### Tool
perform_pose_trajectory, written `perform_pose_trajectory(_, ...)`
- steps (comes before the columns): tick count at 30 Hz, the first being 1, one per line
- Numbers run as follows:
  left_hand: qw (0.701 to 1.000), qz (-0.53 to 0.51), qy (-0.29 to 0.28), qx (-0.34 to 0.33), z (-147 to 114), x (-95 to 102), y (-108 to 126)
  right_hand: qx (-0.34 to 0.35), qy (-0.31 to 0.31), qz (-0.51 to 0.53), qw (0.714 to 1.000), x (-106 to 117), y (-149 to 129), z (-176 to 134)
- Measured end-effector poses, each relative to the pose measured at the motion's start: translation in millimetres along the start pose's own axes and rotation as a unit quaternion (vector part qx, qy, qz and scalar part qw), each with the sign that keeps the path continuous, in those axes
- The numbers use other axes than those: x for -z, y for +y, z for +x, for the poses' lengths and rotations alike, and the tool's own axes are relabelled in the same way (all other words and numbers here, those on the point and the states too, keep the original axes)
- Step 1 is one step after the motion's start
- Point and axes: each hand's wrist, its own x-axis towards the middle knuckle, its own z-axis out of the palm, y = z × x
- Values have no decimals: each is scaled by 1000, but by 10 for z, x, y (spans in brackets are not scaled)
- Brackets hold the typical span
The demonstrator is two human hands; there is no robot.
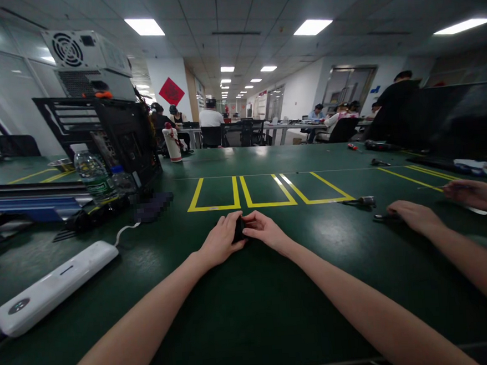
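Note:
Between my two hands, low over the green table (237, 327), is a small dark block-like object (239, 229), mostly covered by fingers. My left hand (222, 238) wraps around its left side, with the thumb at the bottom. From the right, the thumb and fingers of my right hand (267, 232) are closed together against the same object. Its exact kind does not show. Yellow tape outlines (214, 208) lie on the table just beyond my hands, and a dark tool with a metal end (366, 201) rests to the right of them.
On the right, a co-worker's hands (416, 216) handle a small dark item (385, 217). A white power strip (59, 284) lies at left. Behind it stand a water bottle (91, 173) and an open computer case (119, 141) with a power supply (88, 51) on top. A white tumbler (172, 144) stands farther back.

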Motion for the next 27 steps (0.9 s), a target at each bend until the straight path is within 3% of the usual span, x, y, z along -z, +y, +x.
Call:
perform_pose_trajectory(5, 999, 42, 15, 1, -13, 6, 0, 5, -13, 10, 1000, -12, -8, -28)
perform_pose_trajectory(9, 999, -26, 8, -27, -22, -2, 2, 2, 11, 1, 1000, -60, -56, -42)
perform_pose_trajectory(15, 994, -105, 4, -15, -17, -8, 9, -37, 45, -24, 998, -85, -110, -42)
perform_pose_trajectory(20, 993, -113, 10, -27, -5, -10, -12, -39, 1, -29, 999, -32, -67, -37)
perform_pose_trajectory(27, 995, -90, 23, -40, 43, -62, -80, -14, 5, -11, 1000, 6, 14, -4)
